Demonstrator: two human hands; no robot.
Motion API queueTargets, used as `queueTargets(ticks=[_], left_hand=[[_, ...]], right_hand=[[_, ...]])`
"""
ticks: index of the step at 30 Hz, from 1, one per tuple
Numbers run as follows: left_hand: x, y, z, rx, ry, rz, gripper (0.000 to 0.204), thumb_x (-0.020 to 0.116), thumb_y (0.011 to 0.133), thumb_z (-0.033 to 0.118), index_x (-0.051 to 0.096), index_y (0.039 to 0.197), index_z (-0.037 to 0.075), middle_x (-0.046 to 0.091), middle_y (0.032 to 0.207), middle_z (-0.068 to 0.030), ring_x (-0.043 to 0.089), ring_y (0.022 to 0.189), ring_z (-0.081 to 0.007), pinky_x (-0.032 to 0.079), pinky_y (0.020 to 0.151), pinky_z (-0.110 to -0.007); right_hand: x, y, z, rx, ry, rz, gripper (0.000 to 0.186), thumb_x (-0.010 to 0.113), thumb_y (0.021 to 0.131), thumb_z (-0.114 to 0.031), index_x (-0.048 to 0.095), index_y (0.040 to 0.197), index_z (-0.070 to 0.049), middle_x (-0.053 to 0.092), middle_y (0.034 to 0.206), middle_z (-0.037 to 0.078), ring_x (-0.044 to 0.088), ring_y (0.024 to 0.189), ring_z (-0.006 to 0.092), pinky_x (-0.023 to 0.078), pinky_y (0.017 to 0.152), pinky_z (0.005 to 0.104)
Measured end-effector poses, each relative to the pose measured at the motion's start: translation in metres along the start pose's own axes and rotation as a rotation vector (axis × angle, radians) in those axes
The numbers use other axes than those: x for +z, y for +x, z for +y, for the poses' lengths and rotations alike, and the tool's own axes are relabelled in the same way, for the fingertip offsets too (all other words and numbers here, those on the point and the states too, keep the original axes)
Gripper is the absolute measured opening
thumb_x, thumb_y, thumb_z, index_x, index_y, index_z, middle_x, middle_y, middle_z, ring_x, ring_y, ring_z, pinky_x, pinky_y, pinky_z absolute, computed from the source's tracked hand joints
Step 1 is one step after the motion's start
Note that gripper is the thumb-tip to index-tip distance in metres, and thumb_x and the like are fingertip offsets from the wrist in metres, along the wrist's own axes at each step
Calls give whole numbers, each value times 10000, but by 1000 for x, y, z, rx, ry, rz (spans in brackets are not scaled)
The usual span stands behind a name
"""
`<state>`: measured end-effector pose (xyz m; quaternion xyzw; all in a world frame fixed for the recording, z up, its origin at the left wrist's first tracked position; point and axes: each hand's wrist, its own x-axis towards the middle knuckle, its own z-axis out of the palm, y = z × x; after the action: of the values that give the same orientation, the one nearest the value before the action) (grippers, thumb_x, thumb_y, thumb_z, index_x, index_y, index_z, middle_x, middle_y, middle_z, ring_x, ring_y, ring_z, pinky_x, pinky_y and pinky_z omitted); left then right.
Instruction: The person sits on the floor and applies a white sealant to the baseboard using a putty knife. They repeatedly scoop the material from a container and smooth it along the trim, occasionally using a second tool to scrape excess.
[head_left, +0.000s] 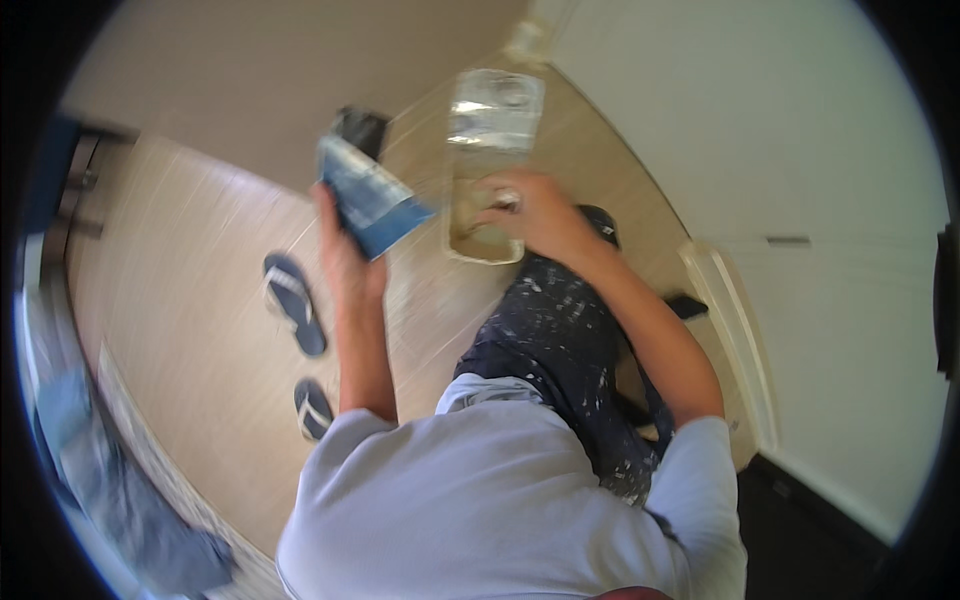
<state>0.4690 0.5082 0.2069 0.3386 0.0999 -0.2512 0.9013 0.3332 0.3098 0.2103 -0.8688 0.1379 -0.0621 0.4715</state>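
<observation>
Head view, looking down, shows a person low by a light wood floor (205,260). Take the middle of the view as the clock's middle.

Between ten and eleven o'clock, the left hand (353,268) is wrapped around a flat blue thing (378,205) with a silvery side, and holds it up tilted. A black thing (365,130) peeks out just past it at eleven.

At twelve o'clock, a long cream tray (481,259) lies on the floor. Its far end has a shiny silver part (497,113). The right hand (540,213) is over the tray's near half with its fingers bent. It is blurry, so I can't tell if they pinch something or touch the tray.

One dark sandal (295,305) with pale straps is at nine o'clock, and another sandal (314,408) is at eight. White specks dot the person's dark trousers (553,310).
</observation>
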Motion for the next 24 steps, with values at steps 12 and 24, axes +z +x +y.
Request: queueTargets(ticks=[12,24], left_hand=[[-5,0,-4,222,252,127,641,577,934,493,469,1368,34,508,1391,-89,524,1222,-225,431,1056,-376],[17,-23,-18,225,399,130,753,475,956,569,355,1452,15,377,1501,-107,416,1338,-257,327,1146,-402]], right_hand=[[6,-23,-33,-112,-217,216,239,708,764,-214,685,730,22,650,741,221,657,734,393,525,694,474],[15,-27,-15,30,-168,210,271,681,795,-254,698,730,9,634,680,242,659,687,412,530,644,487]])
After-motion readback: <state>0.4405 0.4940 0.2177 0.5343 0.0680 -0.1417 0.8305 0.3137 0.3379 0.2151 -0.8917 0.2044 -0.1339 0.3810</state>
